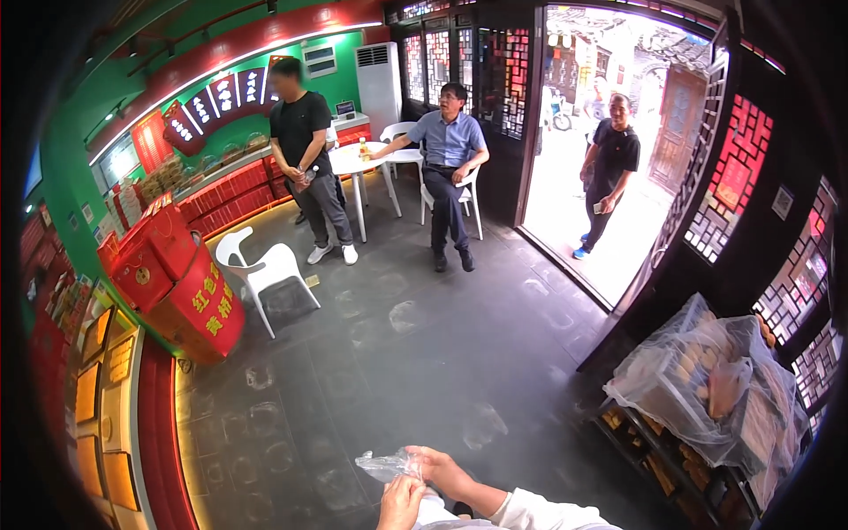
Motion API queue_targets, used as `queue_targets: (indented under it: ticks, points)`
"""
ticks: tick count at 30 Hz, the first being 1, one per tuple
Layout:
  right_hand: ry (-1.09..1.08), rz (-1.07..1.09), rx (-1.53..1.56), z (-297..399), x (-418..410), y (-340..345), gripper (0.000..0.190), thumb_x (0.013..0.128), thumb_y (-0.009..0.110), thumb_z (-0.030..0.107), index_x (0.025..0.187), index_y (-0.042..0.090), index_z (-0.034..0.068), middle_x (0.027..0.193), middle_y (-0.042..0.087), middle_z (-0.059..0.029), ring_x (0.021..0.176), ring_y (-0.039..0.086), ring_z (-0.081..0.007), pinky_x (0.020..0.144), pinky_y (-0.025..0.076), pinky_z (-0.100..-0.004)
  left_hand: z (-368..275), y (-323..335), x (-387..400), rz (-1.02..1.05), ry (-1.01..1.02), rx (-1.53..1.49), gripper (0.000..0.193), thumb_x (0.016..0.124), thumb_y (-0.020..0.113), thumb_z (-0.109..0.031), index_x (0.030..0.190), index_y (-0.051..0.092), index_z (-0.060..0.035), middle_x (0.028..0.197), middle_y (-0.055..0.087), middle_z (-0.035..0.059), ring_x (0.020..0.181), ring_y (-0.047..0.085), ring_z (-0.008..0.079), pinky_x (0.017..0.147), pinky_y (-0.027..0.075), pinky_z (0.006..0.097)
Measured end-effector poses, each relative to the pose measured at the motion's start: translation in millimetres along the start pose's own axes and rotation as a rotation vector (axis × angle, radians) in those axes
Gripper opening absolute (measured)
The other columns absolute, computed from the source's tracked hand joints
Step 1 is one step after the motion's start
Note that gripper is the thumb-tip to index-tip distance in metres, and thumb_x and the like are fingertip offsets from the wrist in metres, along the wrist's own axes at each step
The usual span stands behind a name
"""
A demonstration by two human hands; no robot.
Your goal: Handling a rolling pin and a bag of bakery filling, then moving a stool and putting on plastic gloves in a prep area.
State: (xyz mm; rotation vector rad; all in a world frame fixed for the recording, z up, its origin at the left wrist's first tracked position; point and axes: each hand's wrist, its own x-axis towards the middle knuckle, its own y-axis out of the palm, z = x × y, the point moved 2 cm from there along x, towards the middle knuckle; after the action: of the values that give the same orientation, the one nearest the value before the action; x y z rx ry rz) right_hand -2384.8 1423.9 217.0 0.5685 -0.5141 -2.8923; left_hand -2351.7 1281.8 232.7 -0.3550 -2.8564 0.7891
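A crumpled piece of clear thin plastic, like a bag or glove, is held low in front of me, over the grey tiled floor. My right hand pinches its right end between thumb and fingers; a white sleeve covers the wrist. Just below, my left hand grips the lower edge of the same plastic, its fingers curled and close to the right hand. The plastic's free end points left. Part of the left hand is cut off by the bottom of the picture.
A plastic-covered rack of baked goods stands right. White chairs and a round white table are ahead, near a standing and a seated person. Another person stands at the open doorway. Red boxes and a display counter line the left.
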Motion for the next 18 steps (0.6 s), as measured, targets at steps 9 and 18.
queue_targets:
  ticks: [9,18]
  points:
    - [-0.211,-0.153,-0.316,91,108,-11,0.04,0.1,0.049,0.029,0.126,0.055,0.0,0.105,0.062,-0.0166,0.093,0.061,-0.0271,0.081,0.05,-0.0371,25,-11,154,0.129,0.203,-0.025,0.013,0.092,0.057,-0.015,0.089,0.053,-0.0034,0.084,0.061,0.0114,0.078,0.06,0.0325,0.071,0.045,0.0425]
    - [-0.11,0.307,-0.51,102,264,45,0.051,0.104,0.035,0.039,0.133,0.048,-0.001,0.128,0.057,-0.0156,0.118,0.053,-0.025,0.098,0.043,-0.0367,83,-102,262,0.001,-0.031,-0.163,0.013,0.094,0.052,-0.015,0.094,0.053,-0.0017,0.091,0.06,0.0144,0.088,0.06,0.0328,0.075,0.046,0.0408]
